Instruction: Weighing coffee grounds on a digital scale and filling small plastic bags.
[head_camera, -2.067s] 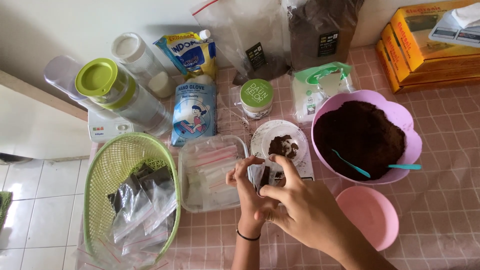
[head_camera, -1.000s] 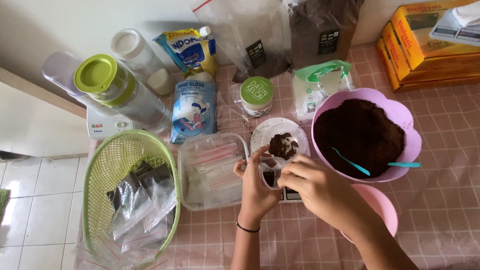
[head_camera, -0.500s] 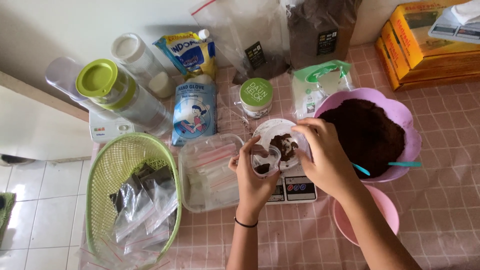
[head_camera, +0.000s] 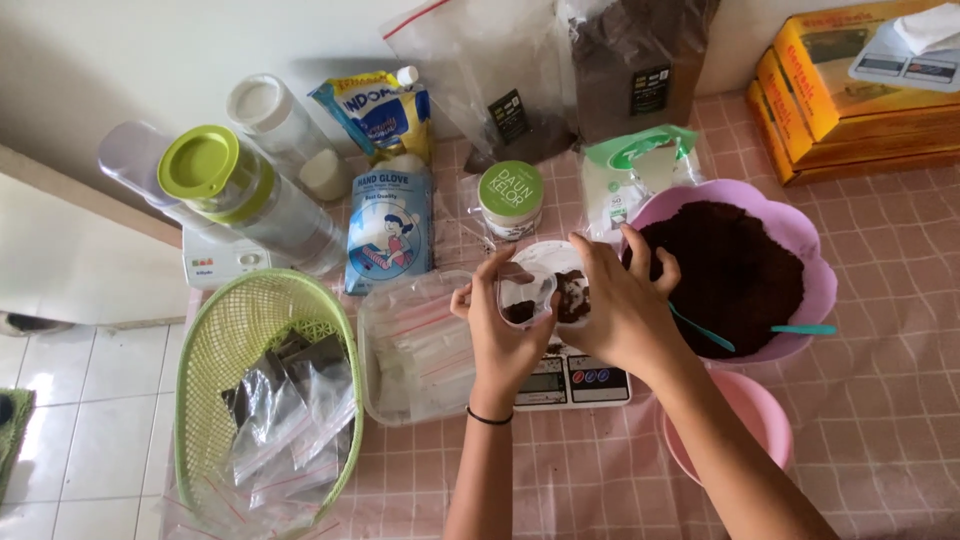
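My left hand (head_camera: 497, 335) holds a small clear plastic bag (head_camera: 522, 297) open above the digital kitchen scale (head_camera: 572, 381); some brown powder lies in the bag. My right hand (head_camera: 618, 312) grips a small white dish (head_camera: 566, 268) with brown powder on it, pressed against the bag's mouth. Just to the right stands a purple flower-shaped bowl (head_camera: 822, 290) full of brown powder (head_camera: 735, 265), with a teal spoon (head_camera: 800, 329) stuck in it.
A clear tray of empty zip bags (head_camera: 412, 352) lies left of the scale. A green basket (head_camera: 215, 350) holds filled bags. A pink bowl (head_camera: 748, 425) sits near my right forearm. Jars, pouches, large powder bags and yellow boxes (head_camera: 850, 90) line the back.
My hands have moved up from the table's front to the scale. The left hand has lifted the small bag open, and the right hand has taken the white dish to its mouth.
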